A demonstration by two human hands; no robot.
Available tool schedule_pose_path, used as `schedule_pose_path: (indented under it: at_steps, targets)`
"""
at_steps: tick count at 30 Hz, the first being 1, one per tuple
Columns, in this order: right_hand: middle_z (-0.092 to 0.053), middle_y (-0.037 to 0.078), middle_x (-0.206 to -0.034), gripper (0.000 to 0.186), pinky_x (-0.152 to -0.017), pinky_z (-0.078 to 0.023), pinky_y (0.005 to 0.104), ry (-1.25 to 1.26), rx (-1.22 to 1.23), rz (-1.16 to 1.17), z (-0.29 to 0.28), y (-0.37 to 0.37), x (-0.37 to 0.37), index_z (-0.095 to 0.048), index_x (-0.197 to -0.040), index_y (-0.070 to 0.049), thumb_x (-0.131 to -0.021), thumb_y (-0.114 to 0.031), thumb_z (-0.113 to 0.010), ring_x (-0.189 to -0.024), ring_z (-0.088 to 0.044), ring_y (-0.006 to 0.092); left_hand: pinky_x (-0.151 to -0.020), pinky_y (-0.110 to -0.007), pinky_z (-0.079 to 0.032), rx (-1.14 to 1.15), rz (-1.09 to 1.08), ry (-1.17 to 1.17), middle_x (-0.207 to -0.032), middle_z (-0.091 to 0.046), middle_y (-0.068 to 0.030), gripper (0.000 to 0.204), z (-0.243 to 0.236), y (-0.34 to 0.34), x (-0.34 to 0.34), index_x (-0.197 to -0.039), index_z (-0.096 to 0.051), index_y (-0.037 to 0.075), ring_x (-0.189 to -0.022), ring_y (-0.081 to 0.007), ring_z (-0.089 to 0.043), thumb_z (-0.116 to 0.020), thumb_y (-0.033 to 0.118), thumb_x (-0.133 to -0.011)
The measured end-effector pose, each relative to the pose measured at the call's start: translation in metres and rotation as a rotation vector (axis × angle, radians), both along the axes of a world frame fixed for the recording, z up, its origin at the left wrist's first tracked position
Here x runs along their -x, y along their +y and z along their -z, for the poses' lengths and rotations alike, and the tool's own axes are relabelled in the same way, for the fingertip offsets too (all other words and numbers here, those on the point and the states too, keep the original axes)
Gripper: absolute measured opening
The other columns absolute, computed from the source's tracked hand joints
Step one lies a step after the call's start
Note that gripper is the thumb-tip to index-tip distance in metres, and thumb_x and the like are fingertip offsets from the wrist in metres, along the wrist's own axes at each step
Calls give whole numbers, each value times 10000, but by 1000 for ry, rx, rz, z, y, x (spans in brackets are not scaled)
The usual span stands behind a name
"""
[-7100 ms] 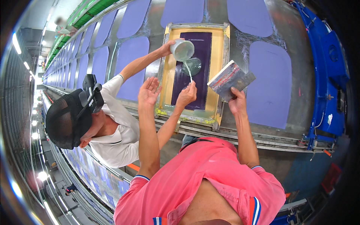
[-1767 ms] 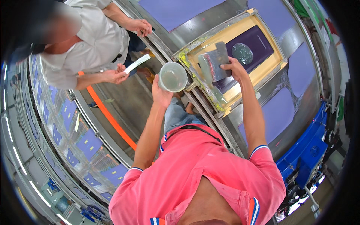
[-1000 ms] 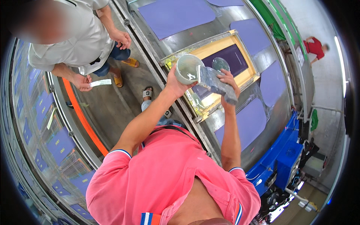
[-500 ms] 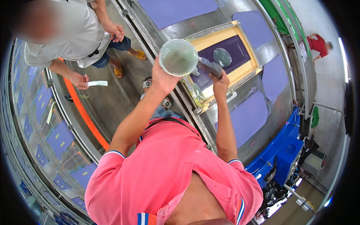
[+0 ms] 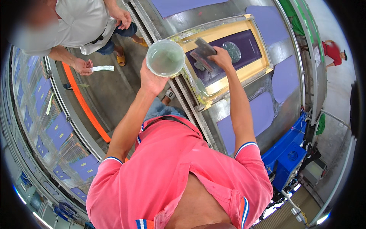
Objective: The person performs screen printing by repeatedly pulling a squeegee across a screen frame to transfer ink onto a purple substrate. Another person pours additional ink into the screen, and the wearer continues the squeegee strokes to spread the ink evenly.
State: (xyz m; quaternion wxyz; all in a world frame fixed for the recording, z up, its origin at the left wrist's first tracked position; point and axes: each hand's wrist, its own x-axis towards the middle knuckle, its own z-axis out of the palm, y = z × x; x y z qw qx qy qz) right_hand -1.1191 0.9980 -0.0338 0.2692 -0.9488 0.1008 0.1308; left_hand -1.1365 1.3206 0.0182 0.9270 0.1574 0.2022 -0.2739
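My left hand [image 5: 153,78] is wrapped round a translucent plastic tub [image 5: 165,58] with pale greenish contents, held beside the screen frame's near left edge. My right hand [image 5: 222,58] grips a grey, smeared squeegee blade [image 5: 204,49], tilted over the dark purple printing area [image 5: 244,40] inside the cream-bordered screen frame [image 5: 263,65]. A round glossy blob [image 5: 233,50] of clear greenish paste lies right of the blade, and smaller smears show under it. The frame rests on the long metal table.
Lilac cut panels [image 5: 239,123] lie along the table [image 5: 179,23]. A co-worker in white [image 5: 76,23] at left holds a pale strip [image 5: 102,68]. A blue machine [image 5: 289,160] stands at lower right, an orange strip [image 5: 85,105] runs at left, and a person in red [image 5: 331,53] is beyond.
Earlier a co-worker poured paste onto the screen. Lately my left hand has moved left with the tub, while my right hand has shifted up with the squeegee over the frame's left part.
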Motion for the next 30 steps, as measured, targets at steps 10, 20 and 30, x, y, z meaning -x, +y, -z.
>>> schedule_pose_path:
  at_steps: [10, 20, 30]
  targets:
    - [-708, 210, -962, 383, -801, -506, 471, 184, -113, 118, 19, 11, 62, -702, -1022, -46, -713, -266, -754, -946, -662, 405, -983, -561, -486, 17, 16, -16, -1404, -541, -111, 512, 14, -5, -2, -1387, -504, 128, -1265, -343, -545, -342, 450, -1023]
    - [-682, 77, -873, 248, -672, -510, 326, 382, -780, 470, 45, 10, 37, -678, -1024, 42, -802, -66, -703, -720, -636, 175, -1038, -563, -437, -77, 19, 48, -1410, -538, -98, 511, 21, -9, -11, -1376, -518, 133, -1291, -333, -520, -321, 440, -1018]
    - [-696, 54, -1051, 395, -875, -503, 331, -103, -1140, 461, 13, -14, 88, -646, -1144, -13, -767, 98, -690, -938, -643, 159, -1062, -520, -401, -266, 78, 89, -1365, -567, -59, 502, 54, -8, -31, -1334, -547, 154, -1281, -280, -515, -389, 511, -1018]
